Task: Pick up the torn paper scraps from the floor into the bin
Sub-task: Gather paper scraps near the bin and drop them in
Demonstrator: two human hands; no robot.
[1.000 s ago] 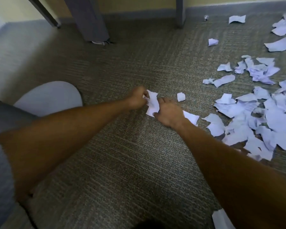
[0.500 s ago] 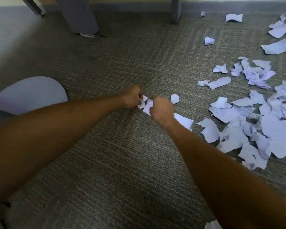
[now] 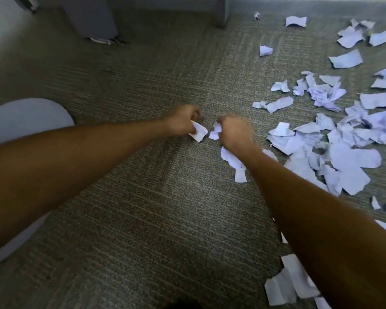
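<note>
Both arms reach out over the grey carpet. My left hand [image 3: 183,122] is closed on a white paper scrap [image 3: 199,133] that sticks out below its fingers. A small gap to the right, my right hand [image 3: 232,132] is closed on another small scrap [image 3: 215,131]. A longer torn piece [image 3: 233,162] lies on the carpet under my right wrist. A dense spread of white torn scraps [image 3: 343,152] covers the floor to the right. The pale round bin [image 3: 25,117] sits at the left edge, partly hidden by my left arm.
A grey furniture panel [image 3: 91,21] and a thin grey leg [image 3: 222,12] stand at the back by the wall. More scraps [image 3: 285,284] lie near my right elbow. Single pieces [image 3: 265,50] sit farther back.
The hands held one scrap together; now they have pulled apart, each with a piece. The small scrap that lay just right of my right hand is gone from view.
</note>
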